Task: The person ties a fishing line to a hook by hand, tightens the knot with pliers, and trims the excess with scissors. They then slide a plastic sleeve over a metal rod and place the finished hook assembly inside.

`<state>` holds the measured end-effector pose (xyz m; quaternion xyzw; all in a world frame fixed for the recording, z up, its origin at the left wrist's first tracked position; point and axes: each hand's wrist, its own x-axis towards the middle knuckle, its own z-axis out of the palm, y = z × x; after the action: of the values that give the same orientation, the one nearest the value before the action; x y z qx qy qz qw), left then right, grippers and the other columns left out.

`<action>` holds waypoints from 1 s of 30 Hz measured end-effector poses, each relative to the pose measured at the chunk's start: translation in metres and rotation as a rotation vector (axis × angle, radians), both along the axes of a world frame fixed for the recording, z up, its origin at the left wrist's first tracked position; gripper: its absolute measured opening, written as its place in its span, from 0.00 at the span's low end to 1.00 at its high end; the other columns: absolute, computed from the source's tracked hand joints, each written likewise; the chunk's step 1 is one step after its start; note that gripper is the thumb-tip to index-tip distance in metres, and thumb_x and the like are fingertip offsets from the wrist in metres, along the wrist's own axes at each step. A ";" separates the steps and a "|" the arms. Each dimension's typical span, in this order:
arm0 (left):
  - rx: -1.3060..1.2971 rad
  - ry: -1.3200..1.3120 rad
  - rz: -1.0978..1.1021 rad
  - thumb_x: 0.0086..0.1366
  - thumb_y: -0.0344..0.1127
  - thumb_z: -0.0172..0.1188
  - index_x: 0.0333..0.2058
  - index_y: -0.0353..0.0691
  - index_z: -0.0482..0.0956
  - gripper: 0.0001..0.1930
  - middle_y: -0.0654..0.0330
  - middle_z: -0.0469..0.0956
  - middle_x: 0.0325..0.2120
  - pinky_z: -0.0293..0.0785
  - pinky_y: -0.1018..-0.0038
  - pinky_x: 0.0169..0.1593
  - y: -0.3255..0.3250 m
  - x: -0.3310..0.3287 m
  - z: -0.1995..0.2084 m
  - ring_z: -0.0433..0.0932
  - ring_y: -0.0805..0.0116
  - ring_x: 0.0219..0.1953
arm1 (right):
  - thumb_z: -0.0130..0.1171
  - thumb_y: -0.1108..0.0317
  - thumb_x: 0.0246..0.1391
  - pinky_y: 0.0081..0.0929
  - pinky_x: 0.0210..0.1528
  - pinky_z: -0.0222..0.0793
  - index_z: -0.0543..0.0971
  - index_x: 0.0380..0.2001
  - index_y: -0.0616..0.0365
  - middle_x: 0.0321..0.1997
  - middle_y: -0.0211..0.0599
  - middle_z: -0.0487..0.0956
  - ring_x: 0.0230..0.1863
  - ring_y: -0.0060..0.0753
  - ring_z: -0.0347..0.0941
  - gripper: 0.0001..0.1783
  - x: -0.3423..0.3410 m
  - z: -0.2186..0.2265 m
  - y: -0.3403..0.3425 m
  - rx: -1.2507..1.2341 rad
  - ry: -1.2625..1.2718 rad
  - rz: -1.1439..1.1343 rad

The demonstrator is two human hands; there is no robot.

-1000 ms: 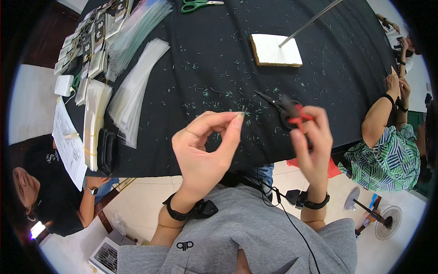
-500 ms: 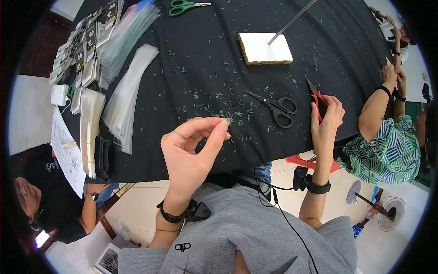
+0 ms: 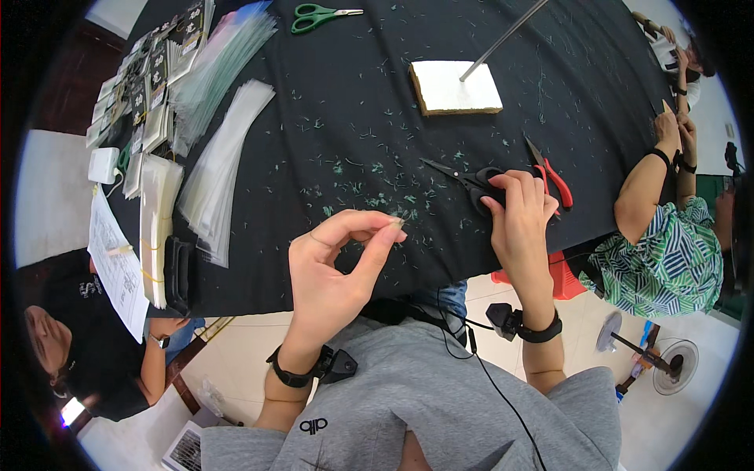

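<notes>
Here, black scissors under right hand — left hand apart.

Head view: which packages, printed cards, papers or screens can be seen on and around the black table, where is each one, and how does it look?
Clear plastic sleeves: left part of the table, long see-through bags fanned in two piles.
Printed cards: far left corner, small dark and white rectangles in overlapping rows.
Banded card stack: left near edge, pale, upright, held by rubber bands.
Printed paper sheet: hanging off the left edge, white with fine dark print.
Screens: none clearly seen.
</notes>
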<state>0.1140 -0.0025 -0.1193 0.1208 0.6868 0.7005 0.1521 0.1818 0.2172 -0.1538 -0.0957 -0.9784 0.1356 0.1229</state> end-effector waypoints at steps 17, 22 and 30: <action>-0.036 0.250 -0.264 0.55 0.21 0.61 0.32 0.35 0.76 0.06 0.55 0.79 0.46 0.69 0.85 0.25 -0.004 -0.002 0.008 0.73 0.82 0.21 | 0.74 0.69 0.26 0.36 0.47 0.57 0.70 0.38 0.61 0.39 0.43 0.71 0.41 0.43 0.68 0.31 -0.006 0.029 0.009 -0.044 -0.023 0.025; -0.031 0.359 -0.356 0.50 0.17 0.62 0.29 0.35 0.75 0.08 0.43 0.72 0.52 0.69 0.84 0.25 0.011 0.002 0.011 0.74 0.81 0.20 | 0.73 0.67 0.25 0.39 0.49 0.54 0.69 0.44 0.64 0.45 0.44 0.67 0.48 0.47 0.61 0.37 -0.019 0.042 -0.012 0.041 -0.038 0.040; -0.091 0.424 -0.352 0.52 0.18 0.61 0.29 0.35 0.74 0.08 0.44 0.70 0.54 0.68 0.85 0.26 0.023 -0.013 0.000 0.75 0.82 0.21 | 0.73 0.67 0.26 0.39 0.49 0.54 0.70 0.44 0.63 0.42 0.42 0.66 0.46 0.44 0.62 0.36 -0.016 0.059 -0.019 0.053 -0.083 0.131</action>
<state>0.1010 0.0207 -0.1194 0.3751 0.7026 0.5906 0.1296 0.1663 0.1978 -0.0946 -0.0335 -0.9901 0.1135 0.0758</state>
